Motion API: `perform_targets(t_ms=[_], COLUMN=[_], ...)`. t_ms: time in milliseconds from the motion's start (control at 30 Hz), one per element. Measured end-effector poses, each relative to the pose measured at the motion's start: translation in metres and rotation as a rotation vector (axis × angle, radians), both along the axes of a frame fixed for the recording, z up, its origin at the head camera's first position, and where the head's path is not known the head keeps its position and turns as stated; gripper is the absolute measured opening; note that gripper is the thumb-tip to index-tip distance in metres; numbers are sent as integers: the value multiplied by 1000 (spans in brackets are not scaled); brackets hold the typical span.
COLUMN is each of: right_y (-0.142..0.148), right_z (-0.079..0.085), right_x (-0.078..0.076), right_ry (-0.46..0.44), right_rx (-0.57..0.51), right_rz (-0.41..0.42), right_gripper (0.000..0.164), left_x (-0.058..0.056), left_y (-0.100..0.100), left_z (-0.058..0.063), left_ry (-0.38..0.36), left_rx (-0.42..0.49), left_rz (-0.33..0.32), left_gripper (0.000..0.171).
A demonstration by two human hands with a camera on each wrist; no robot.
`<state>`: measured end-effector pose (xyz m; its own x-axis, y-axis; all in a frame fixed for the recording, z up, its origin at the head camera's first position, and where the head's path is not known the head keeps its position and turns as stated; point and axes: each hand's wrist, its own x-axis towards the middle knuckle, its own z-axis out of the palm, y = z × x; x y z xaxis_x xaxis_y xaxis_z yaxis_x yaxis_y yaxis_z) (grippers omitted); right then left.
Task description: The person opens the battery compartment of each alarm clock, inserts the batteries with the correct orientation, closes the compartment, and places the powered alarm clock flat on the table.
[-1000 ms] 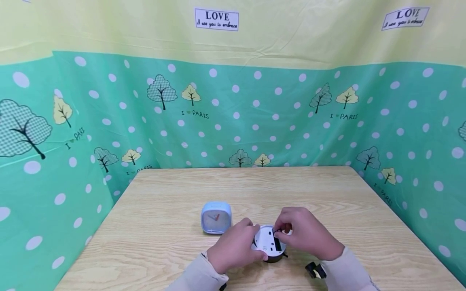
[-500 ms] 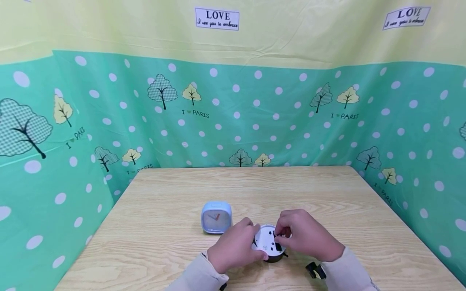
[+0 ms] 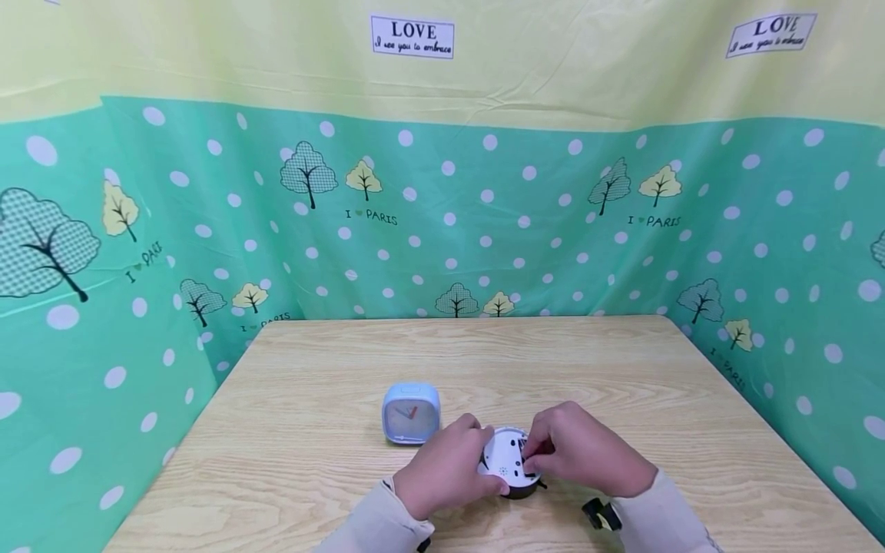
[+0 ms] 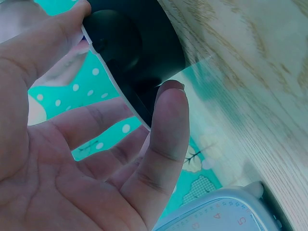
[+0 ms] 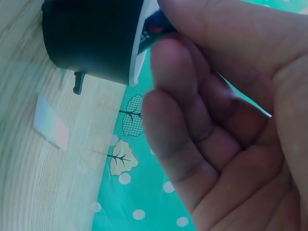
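Observation:
A round black alarm clock (image 3: 505, 459) lies face down on the table, its white back up, with buttons, speaker holes and an uncovered battery slot. My left hand (image 3: 449, 470) grips its rim from the left, thumb at the near side and fingers at the far side. In the left wrist view the black casing (image 4: 159, 43) sits between thumb and fingers. My right hand (image 3: 584, 449) pinches a dark battery (image 5: 156, 28) with red print between thumb and forefinger, right at the slot. Its other fingers are curled beneath. The fingertips hide part of the slot.
A light blue square alarm clock (image 3: 411, 415) stands upright just behind my left hand. A small white flat piece (image 5: 50, 122) lies on the wooden table (image 3: 311, 430) near the black clock. Patterned green and yellow cloth (image 3: 442, 215) encloses the table.
My right hand has shifted slightly nearer along the slot, with its fingertips lower on the clock's back. A printed part of the battery now shows at the slot's far end. The left hand stays put.

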<state>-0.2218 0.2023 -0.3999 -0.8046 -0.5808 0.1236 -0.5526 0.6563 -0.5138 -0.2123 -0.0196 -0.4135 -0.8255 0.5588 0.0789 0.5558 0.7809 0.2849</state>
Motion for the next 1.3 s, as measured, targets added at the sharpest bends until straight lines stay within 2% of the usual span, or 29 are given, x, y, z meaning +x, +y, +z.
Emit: perform_targets(t_ms=[133, 533, 800, 900, 1000, 1100, 1200, 1300], right_y=[1, 3, 2, 1, 1, 1, 2, 4], right_z=[-1, -4, -3, -4, -6, -7, -9, -12], right_x=[0, 0, 0, 0, 0, -1, -3, -5], right_ry=[-26, 16, -5, -1, -25, -79, -159, -250], right_rx=[19, 40, 39, 41, 48, 33, -8, -58], right_rz=[8, 50, 36, 1, -78, -150, -178, -165], right_gripper=[10, 10, 11, 13, 23, 40, 55, 67], left_x=[1, 1, 1, 1, 2, 2, 2, 1], left_y=[0, 0, 0, 0, 1, 1, 0, 0], left_z=[1, 1, 1, 1, 1, 2, 2, 2], left_ry=[10, 4, 8, 5, 5, 5, 8, 8], left_rx=[-6, -4, -4, 0, 1, -4, -8, -4], left_rz=[-1, 0, 1, 0, 0, 4, 7, 7], left_gripper=[72, 71, 72, 71, 71, 71, 71, 71])
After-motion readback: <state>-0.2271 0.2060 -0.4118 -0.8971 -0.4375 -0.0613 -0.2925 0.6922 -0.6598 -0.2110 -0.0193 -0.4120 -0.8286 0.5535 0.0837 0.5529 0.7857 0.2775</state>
